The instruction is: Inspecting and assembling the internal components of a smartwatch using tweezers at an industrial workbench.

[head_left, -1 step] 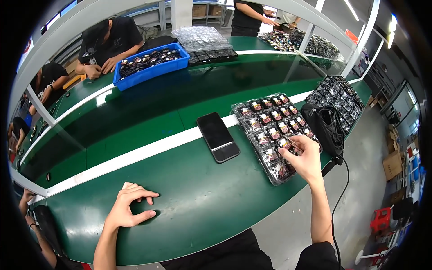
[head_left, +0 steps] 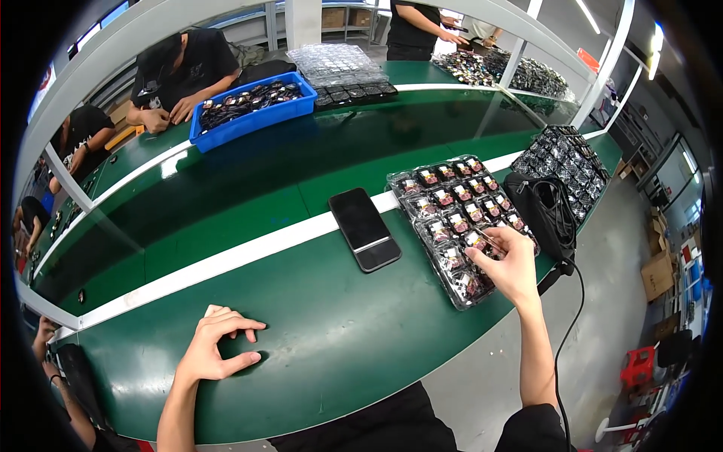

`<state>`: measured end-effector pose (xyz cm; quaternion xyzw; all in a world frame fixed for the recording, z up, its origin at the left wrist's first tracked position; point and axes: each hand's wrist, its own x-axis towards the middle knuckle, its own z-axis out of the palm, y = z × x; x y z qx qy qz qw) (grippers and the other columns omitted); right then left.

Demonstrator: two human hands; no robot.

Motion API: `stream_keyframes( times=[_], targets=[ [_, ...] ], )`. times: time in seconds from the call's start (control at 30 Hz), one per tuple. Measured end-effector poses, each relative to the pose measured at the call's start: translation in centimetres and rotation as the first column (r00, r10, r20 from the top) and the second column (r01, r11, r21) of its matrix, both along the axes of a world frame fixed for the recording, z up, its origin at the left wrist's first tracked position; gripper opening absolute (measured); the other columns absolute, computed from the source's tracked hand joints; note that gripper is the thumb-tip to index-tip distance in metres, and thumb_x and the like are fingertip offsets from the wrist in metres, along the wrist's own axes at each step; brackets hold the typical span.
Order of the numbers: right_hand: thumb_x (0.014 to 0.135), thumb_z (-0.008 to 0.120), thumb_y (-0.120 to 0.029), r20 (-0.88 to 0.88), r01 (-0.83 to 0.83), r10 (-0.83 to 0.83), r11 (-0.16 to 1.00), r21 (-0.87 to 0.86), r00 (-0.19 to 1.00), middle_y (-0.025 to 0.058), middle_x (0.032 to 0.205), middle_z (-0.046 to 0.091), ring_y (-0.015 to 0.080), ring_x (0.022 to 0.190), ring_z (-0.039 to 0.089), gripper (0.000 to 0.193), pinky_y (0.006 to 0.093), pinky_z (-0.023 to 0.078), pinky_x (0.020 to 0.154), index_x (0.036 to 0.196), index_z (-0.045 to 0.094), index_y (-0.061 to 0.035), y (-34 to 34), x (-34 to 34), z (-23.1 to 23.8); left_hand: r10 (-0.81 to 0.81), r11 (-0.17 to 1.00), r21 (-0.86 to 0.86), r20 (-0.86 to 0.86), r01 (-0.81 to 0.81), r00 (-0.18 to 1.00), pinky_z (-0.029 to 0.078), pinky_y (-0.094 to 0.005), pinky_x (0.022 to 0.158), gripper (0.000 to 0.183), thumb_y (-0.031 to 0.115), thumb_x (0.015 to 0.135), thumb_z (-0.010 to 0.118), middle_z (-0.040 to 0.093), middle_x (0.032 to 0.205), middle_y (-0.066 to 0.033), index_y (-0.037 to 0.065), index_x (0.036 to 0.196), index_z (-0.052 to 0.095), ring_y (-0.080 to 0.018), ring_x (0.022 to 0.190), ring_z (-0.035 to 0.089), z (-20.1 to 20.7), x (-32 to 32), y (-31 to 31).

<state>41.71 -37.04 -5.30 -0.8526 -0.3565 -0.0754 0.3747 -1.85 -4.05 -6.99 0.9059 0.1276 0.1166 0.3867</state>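
Note:
My right hand [head_left: 510, 262] reaches over a clear plastic tray [head_left: 459, 307] at the right of the green table. Its thumb and fingers are bent together at one of the tray's pockets, by a small part with a white and yellow top [head_left: 475, 239]; what lies between the fingertips is too small to make out. Several rows of similar small black parts with reddish wiring fill the pockets. My left hand [head_left: 215, 343] rests at the left on the table top, open and holding nothing, with thumb and fingers apart and curved. Between the hands lies a dark phone [head_left: 364, 227].
A black pouch with a cable [head_left: 544, 215] touches the tray's right side, with stacked black trays [head_left: 565, 162] behind it. Beyond the white rail [head_left: 248, 258] runs a dark green belt. Across it stand a blue bin [head_left: 256, 120] of parts and co-workers.

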Motion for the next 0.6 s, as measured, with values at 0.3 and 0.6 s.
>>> stream_keyframes(
  times=[0.3,0.6],
  targets=[
    [0.086,0.098,-0.027,-0.007,0.059,-0.059,0.998,-0.014,0.998,0.0039,0.068,0.062,0.0118,0.061,0.055,0.04,0.0326,0.045,0.059,0.103,0.083,0.0056,0.3,-0.6,1.0,-0.023,1.0,-0.004,0.01,0.023,1.0,0.04,-0.0355,0.092,0.048,0.022,0.073,0.095,0.077,0.094,0.002,0.013,0.119,0.086,-0.0184,0.081,0.058,-0.1,0.3,0.4],
    [0.097,0.086,0.0,-0.221,-0.304,0.351,0.927,0.221,0.91,-0.003,0.076,0.063,0.0004,0.065,0.048,0.009,0.0222,0.032,0.054,0.1,0.08,0.0066,6.3,-8.7,3.5,-0.026,0.999,0.035,0.077,0.024,0.997,0.045,-0.0352,0.092,0.036,0.023,0.09,0.092,0.076,0.092,0.0025,0.014,0.124,0.085,-0.0164,0.08,0.062,-0.4,-0.2,0.5]
  ],
)
